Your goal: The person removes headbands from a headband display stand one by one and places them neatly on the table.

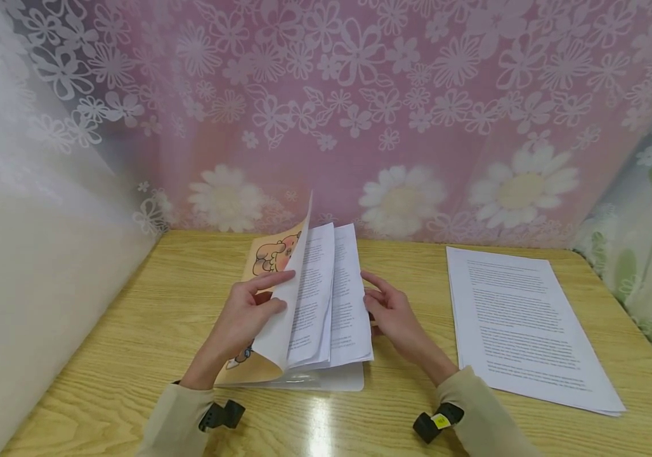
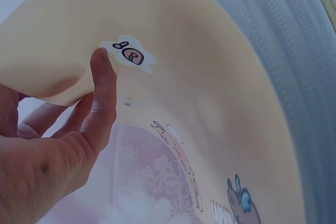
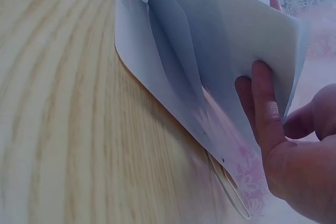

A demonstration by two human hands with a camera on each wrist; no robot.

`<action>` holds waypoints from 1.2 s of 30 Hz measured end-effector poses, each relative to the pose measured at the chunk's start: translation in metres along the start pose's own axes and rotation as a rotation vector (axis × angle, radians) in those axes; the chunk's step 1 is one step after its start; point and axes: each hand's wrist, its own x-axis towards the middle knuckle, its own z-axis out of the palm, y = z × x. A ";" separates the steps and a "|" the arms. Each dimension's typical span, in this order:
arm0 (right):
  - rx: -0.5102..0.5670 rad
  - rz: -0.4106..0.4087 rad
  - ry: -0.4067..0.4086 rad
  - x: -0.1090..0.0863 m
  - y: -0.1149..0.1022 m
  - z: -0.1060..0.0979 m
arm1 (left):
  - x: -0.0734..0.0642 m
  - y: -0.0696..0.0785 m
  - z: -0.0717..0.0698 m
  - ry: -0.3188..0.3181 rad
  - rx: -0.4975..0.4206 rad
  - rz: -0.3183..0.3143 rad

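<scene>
An expanding file folder with a peach cover (image 1: 271, 371) and cartoon animals printed on it lies on the table, its cover lifted on the left. My left hand (image 1: 248, 311) pinches that raised cover between thumb and fingers; the left wrist view shows a finger against the printed side (image 2: 210, 77). Printed sheets (image 1: 345, 295) fan out inside the folder in two batches. At their right edge, my right hand (image 1: 397, 317) holds the sheets, with fingers against the underside of the paper (image 3: 231, 30) in the right wrist view.
A separate stack of printed pages (image 1: 522, 330) lies on the wooden table (image 1: 120, 343) at the right. An elastic loop (image 3: 228, 187) hangs from the folder's edge. Flowered curtains (image 1: 326, 127) close off the back and both sides.
</scene>
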 end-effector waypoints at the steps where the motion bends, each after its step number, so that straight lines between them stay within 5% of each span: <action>1: 0.002 0.002 0.003 0.001 0.000 0.001 | 0.000 0.000 0.000 -0.001 -0.003 -0.002; 36: 0.024 -0.022 -0.018 0.013 -0.004 0.040 | 0.000 0.000 0.004 -0.003 0.003 -0.003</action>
